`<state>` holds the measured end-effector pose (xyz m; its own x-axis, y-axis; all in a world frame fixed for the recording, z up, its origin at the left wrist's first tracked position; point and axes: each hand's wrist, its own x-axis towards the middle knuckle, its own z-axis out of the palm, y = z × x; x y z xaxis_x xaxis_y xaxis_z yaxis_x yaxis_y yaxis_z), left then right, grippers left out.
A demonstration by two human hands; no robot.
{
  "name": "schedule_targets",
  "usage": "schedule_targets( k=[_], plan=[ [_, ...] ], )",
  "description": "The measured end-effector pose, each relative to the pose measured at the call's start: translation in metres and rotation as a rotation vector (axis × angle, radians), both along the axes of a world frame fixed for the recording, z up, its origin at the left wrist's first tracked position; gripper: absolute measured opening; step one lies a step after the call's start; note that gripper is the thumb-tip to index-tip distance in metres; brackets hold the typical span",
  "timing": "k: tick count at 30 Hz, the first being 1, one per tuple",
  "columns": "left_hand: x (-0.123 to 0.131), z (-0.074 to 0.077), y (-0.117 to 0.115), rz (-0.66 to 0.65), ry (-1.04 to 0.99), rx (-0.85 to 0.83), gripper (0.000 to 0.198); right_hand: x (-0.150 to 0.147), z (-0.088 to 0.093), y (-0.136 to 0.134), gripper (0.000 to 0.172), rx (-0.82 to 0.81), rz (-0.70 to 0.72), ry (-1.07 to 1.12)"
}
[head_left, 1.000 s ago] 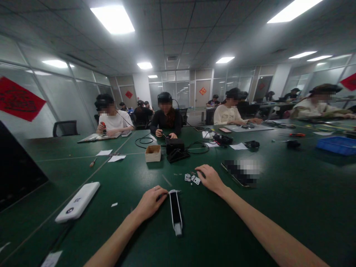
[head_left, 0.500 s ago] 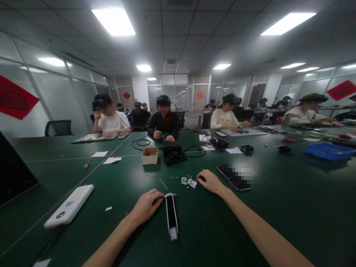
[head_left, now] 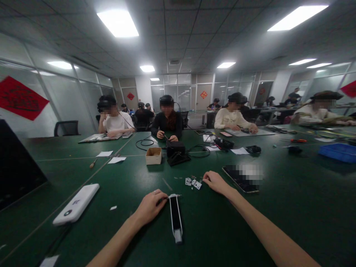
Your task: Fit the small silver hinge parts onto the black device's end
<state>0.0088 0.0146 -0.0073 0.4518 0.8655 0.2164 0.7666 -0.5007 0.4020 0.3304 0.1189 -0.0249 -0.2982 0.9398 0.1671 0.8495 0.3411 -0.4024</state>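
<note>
My left hand [head_left: 151, 205] is closed, its thumb and fingertips pinched at the top left end of a long, narrow device [head_left: 175, 215] with a white frame and dark middle. That device lies on the green table, its pale grey block end towards me, and a thin rod crosses its far end. Farther right, my right hand [head_left: 216, 181] rests on the table with curled fingers. Its fingertips are beside small silver metal plates [head_left: 197, 184] with holes and several tiny parts. Whatever those fingers hold, if anything, is too small to make out.
A smartphone [head_left: 239, 180] lies right of my right hand, and a white power bank [head_left: 76, 205] with a cable lies left. Beyond are a small cardboard box [head_left: 153, 156], a black device [head_left: 176, 151] and a blue tray [head_left: 338, 152]. Several people sit across the table.
The whole view has shifted slightly, so everything appears a little farther right. Both hands keep nearly the same places beside the device and the metal plates.
</note>
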Motion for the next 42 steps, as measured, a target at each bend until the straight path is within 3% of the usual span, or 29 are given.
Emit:
schedule_targets(
  k=[11, 18, 22, 25, 31, 36, 42],
  plan=[
    [0.001, 0.004, -0.004, 0.015, -0.008, 0.004, 0.023, -0.005, 0.015, -0.015, 0.022, -0.115, 0.011, 0.002],
    [0.001, 0.002, -0.004, 0.018, -0.006, 0.001, 0.022, -0.014, 0.01, -0.024, 0.015, 0.052, 0.071, 0.13],
    [0.002, 0.004, -0.006, 0.017, -0.005, 0.012, 0.021, -0.023, 0.011, -0.031, 0.021, 0.346, 0.078, 0.202],
    [0.002, 0.003, -0.006, 0.028, -0.023, 0.042, 0.02, -0.042, 0.011, -0.043, 0.02, 0.519, 0.189, 0.225],
    [0.007, 0.001, -0.008, 0.026, -0.116, 0.274, 0.018, -0.097, 0.007, -0.082, 0.015, 0.646, 0.564, 0.305],
    [0.018, 0.004, -0.014, -0.109, -0.147, 0.413, 0.011, -0.112, 0.006, -0.095, 0.015, 0.661, 0.646, 0.428],
    [0.021, -0.002, -0.012, -0.059, -0.119, 0.425, 0.007, -0.109, 0.007, -0.094, 0.014, 0.49, 0.568, 0.488]
  ],
)
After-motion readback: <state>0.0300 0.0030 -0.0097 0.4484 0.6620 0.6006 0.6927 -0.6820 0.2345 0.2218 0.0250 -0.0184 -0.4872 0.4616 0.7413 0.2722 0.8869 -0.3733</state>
